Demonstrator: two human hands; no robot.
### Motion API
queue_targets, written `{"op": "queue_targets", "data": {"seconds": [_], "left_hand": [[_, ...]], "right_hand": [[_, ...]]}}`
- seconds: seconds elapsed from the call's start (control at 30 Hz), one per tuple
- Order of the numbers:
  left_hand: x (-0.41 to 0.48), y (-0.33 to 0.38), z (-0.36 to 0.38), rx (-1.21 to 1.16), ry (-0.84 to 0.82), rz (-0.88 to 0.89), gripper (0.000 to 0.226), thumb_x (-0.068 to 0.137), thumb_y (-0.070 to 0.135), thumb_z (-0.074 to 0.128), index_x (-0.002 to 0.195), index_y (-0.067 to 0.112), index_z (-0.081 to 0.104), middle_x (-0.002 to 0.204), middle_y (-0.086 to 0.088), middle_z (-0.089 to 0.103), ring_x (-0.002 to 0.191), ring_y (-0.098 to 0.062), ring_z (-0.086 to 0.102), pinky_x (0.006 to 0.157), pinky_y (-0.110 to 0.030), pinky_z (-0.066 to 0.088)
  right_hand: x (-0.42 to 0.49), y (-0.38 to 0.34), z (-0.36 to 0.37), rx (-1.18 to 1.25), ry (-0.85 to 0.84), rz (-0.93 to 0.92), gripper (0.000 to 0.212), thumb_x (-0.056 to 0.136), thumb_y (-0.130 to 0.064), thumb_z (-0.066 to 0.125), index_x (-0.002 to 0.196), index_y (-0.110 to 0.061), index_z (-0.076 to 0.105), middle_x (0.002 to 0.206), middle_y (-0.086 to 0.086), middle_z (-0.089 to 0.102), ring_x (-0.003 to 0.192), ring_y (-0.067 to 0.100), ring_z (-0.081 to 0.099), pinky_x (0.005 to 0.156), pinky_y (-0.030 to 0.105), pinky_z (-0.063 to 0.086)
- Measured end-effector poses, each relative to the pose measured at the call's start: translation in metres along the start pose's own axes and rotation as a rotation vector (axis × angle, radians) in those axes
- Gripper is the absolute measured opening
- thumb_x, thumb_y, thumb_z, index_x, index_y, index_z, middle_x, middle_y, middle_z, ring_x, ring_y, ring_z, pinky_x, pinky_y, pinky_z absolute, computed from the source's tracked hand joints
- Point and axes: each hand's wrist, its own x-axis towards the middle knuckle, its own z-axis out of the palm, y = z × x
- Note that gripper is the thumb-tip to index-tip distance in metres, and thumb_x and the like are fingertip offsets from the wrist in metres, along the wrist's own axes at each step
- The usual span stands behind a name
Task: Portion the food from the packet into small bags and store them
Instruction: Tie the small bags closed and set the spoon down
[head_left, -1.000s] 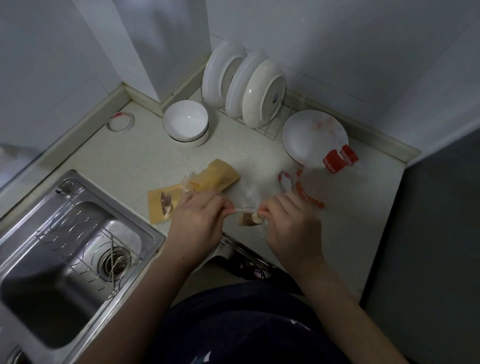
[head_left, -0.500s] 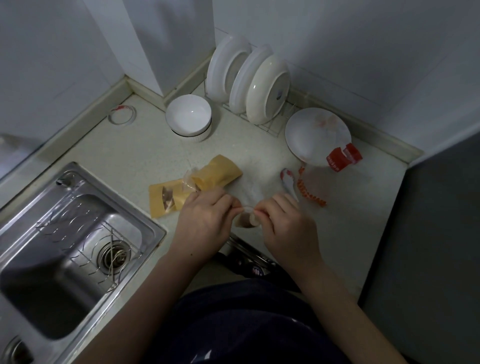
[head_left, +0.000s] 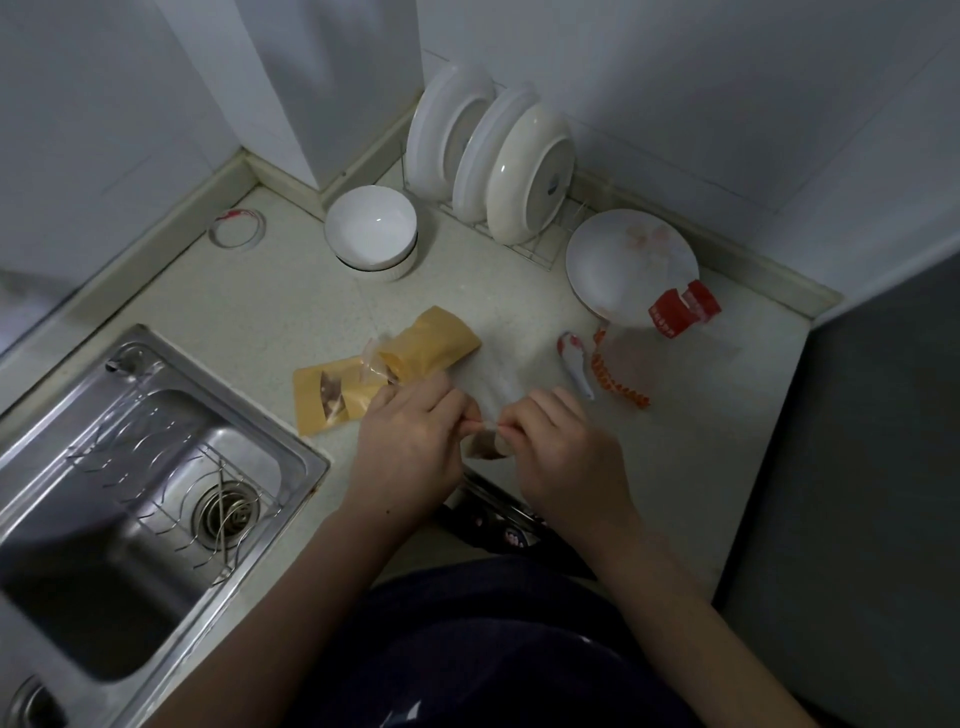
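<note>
we are holding the small bag (head_left: 485, 442) between the two sets of fingertips, with brownish food pieces sitting in its lower part. the left hand (head_left: 410, 447) is pinching the bag's top edge from one side and the right hand (head_left: 566, 452) is pinching it from the other. the fingers of both are curled and narrow. we judge that this two-sided pinch is keeping the mouth taut so that the seal can be pressed closed along its length.

just beyond the left knuckles the yellow packet (head_left: 428, 344) is lying on its side, its crumpled end nearest those knuckles, probably kept near for the next portion. a second yellow pouch (head_left: 319, 397) is lying beside it, farther to the left. beyond the right fingers the spoon (head_left: 574, 364) is resting near, with the plate (head_left: 631, 265) farther out. the sink (head_left: 130, 467) is well apart, to the left of the left hand. storing is not yet done.
</note>
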Motion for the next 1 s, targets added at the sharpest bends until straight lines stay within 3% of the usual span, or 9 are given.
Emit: {"op": "queue_targets", "data": {"seconds": [0.17, 0.43, 0.6, 0.83, 1.0], "left_hand": [[-0.001, 0.001, 0.005, -0.049, -0.016, 0.026, 0.011, 0.087, 0.021, 0.07, 0.079, 0.016, 0.065, 0.077, 0.003, 0.057, 0.068, -0.015, 0.05, 0.066, -0.025, 0.031], [-0.003, 0.002, 0.011, -0.123, -0.024, 0.017, 0.019, 0.089, 0.024, 0.066, 0.075, 0.012, 0.061, 0.073, 0.0, 0.054, 0.063, -0.016, 0.048, 0.058, -0.031, 0.039], [-0.003, 0.004, 0.013, -0.17, -0.032, 0.024, 0.021, 0.086, 0.018, 0.071, 0.072, 0.01, 0.058, 0.071, -0.002, 0.052, 0.061, -0.015, 0.045, 0.058, -0.026, 0.034], [-0.007, 0.005, 0.015, -0.188, -0.088, 0.041, 0.019, 0.089, 0.02, 0.066, 0.075, 0.008, 0.06, 0.074, -0.005, 0.053, 0.059, -0.02, 0.049, 0.05, -0.036, 0.042], [-0.002, 0.0, 0.022, -0.085, -0.095, 0.015, 0.016, 0.087, 0.024, 0.058, 0.077, 0.012, 0.061, 0.073, -0.001, 0.051, 0.056, -0.012, 0.039, 0.05, -0.025, 0.027]], "right_hand": [[0.0, 0.0, 0.0, -0.039, 0.032, 0.03, 0.02, 0.091, -0.017, 0.049, 0.073, -0.015, 0.056, 0.072, -0.004, 0.052, 0.07, 0.013, 0.039, 0.055, 0.02, 0.024], [0.0, 0.0, 0.003, -0.038, 0.006, -0.034, 0.021, 0.093, -0.015, 0.054, 0.072, -0.014, 0.059, 0.07, -0.001, 0.054, 0.068, 0.018, 0.045, 0.056, 0.033, 0.036], [-0.001, 0.0, 0.002, -0.075, 0.026, -0.021, 0.027, 0.095, -0.017, 0.049, 0.071, -0.013, 0.061, 0.069, 0.0, 0.057, 0.067, 0.02, 0.047, 0.056, 0.036, 0.038], [-0.005, 0.001, 0.009, -0.132, 0.007, 0.007, 0.018, 0.087, -0.016, 0.063, 0.069, -0.016, 0.058, 0.068, -0.003, 0.055, 0.066, 0.019, 0.047, 0.055, 0.032, 0.036], [-0.004, 0.007, 0.013, -0.002, 0.03, 0.053, 0.02, 0.087, -0.032, 0.054, 0.074, -0.018, 0.063, 0.071, -0.005, 0.058, 0.067, 0.016, 0.049, 0.051, 0.027, 0.038]]}}
